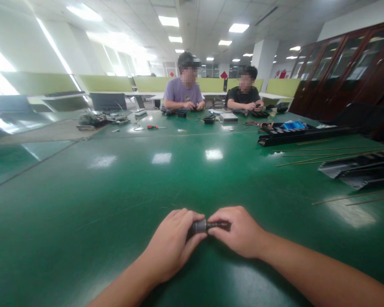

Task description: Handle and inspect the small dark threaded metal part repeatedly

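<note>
Metallic cylinder (pixel 199 226), above the table's (pixel 128 187) near edge: likely rigid, dense, slippery. Grip its barrel; spare the slim shaft (pixel 218 224). Your left hand (pixel 171 241) closes round the barrel; your right hand (pixel 240 232) pinches the shaft.

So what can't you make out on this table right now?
All in the head view:
- Left end of the dark cylinder: hidden by the left hand.
- Far end of the thin shaft: too blurred.
- Black channels: cut by the right edge.
- Item held by the person in purple: too small.
</note>
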Tool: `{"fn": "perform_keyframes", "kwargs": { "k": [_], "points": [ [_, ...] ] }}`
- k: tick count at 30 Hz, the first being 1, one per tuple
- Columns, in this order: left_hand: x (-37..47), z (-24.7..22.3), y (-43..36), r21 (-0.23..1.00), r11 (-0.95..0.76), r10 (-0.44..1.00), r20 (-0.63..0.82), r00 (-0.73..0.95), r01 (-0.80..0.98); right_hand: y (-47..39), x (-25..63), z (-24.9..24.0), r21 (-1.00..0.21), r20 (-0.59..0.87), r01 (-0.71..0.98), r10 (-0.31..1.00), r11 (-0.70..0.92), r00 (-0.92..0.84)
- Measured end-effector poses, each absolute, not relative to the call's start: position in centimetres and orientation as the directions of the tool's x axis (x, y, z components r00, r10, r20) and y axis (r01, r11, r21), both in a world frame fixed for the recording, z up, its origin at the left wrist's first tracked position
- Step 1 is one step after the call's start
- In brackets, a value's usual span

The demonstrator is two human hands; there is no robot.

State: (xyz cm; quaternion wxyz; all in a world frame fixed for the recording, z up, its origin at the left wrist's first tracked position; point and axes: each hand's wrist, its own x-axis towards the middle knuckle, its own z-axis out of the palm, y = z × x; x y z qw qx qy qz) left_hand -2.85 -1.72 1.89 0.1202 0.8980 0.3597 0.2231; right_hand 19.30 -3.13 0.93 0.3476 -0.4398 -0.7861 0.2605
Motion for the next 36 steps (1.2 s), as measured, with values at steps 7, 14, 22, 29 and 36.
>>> {"fn": "perform_keyframes", "kwargs": {
  "k": [7, 14, 22, 29, 36],
  "points": [
    [-2.94, 1.83, -1.74, 0.388, -0.712, 0.698, 0.300, 0.650, 0.586, -3.15, 19.38, 0.93, -0.726, 0.329, 0.488, 0.868, 0.484, -0.372],
    [-3.04, 1.80, -1.68, 0.388, -0.711, 0.698, 0.296, 0.652, 0.586, -3.16, 19.45, 1.07, -0.721, 0.336, 0.491, 0.866, 0.489, -0.369],
    [-3.01, 1.98, -1.71, 0.386, -0.727, 0.683, 0.321, 0.656, 0.569, -3.21, 19.45, 0.90, -0.726, 0.341, 0.486, 0.868, 0.487, -0.361],
    [-2.93, 1.51, -1.71, 0.405, -0.709, 0.701, 0.325, 0.634, 0.577, -3.24, 19.44, 0.65, -0.727, 0.337, 0.494, 0.875, 0.476, -0.347],
    [-2.94, 1.50, -1.72, 0.422, -0.699, 0.709, 0.301, 0.638, 0.578, -3.20, 19.24, 0.66, -0.744, 0.306, 0.501, 0.892, 0.442, -0.332]
  ]
}}
